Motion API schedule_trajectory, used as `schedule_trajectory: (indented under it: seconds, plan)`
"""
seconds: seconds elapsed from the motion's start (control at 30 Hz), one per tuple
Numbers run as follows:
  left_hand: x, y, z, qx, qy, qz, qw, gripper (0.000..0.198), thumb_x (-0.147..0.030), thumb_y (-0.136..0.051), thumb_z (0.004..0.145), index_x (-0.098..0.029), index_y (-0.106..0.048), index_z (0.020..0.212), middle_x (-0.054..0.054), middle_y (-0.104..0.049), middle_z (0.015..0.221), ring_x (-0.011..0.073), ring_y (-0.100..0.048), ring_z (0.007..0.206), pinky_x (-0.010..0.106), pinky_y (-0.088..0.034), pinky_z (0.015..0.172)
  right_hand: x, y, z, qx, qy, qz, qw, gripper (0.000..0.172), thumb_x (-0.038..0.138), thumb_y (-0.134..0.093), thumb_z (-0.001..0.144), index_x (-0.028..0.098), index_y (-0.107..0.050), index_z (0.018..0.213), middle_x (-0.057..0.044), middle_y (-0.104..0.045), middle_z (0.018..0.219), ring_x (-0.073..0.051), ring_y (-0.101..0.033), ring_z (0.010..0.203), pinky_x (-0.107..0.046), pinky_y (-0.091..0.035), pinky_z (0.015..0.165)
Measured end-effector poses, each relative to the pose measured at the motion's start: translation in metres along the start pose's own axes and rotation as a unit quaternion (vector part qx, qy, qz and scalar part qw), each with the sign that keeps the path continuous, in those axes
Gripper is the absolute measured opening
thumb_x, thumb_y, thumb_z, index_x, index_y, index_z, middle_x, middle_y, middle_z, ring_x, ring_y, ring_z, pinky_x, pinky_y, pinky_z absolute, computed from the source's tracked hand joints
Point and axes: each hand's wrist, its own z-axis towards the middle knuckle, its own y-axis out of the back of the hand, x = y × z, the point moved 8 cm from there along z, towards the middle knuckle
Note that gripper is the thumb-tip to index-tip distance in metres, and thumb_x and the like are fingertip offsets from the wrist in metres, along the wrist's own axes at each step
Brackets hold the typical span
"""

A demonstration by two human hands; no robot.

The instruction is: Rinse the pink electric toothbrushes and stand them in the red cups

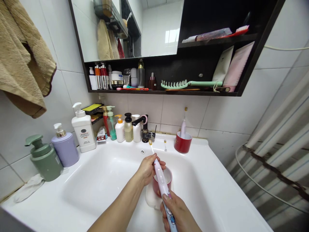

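Over the sink, both hands are on a pale pink electric toothbrush (161, 175) with a cartoon print low on its handle. The fingers of my left hand (146, 169) are closed round its upper end, just below the brush head (151, 146). Lower down, my right hand (177, 209) wraps the handle, with the thumb on its front. Behind the toothbrush, a red cup with a white inside (156, 187) is partly hidden, resting on a white flat piece (152, 199) in the basin. A loose brush head (165, 145) stands on the sink ledge.
A black faucet (145, 132) rises behind the white sink (96, 170). Right of it, another red cup (182, 143) holds a toothbrush (183, 127). Several pump bottles (84, 132) line the left and back edges. A dark mirror cabinet (154, 92) overhangs, with a green hairbrush (190, 83).
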Motion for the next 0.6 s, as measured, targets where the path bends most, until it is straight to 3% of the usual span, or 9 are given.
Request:
schedule_trajectory:
  seconds: [0.2,0.4,0.6]
  plan:
    - [0.001,-0.002,0.001,0.023,0.006,-0.01,1.0,0.02,-0.029,-0.039,0.07,-0.013,-0.044,0.059,0.004,-0.056,0.055,0.0112,-0.053,0.047,0.024,-0.041,0.051,0.0,-0.004,0.0,0.032,-0.016,0.055,0.998,0.042,0.051,-0.039,0.062,0.016,-0.033,0.083,0.008,-0.041,0.042,-0.003,-0.032,0.025,-0.017,-0.025,0.028]
    - [-0.011,0.011,0.003,-0.042,-0.056,0.015,0.997,0.022,-0.033,-0.045,0.066,-0.012,-0.046,0.063,0.004,-0.056,0.058,0.0096,-0.053,0.049,0.021,-0.04,0.051,0.003,-0.002,0.002,0.004,0.022,-0.032,0.999,0.035,0.05,-0.039,0.063,0.016,-0.035,0.074,0.009,-0.039,0.042,-0.002,-0.03,0.023,-0.016,-0.02,0.026]
    - [-0.01,0.008,0.002,-0.05,-0.065,0.017,0.996,0.021,-0.031,-0.043,0.067,-0.013,-0.042,0.057,0.001,-0.053,0.05,0.0074,-0.05,0.043,0.02,-0.038,0.048,-0.005,-0.007,0.002,0.037,-0.005,0.06,0.997,0.038,0.05,-0.038,0.063,0.017,-0.033,0.08,0.008,-0.043,0.042,-0.003,-0.034,0.023,-0.017,-0.023,0.028]
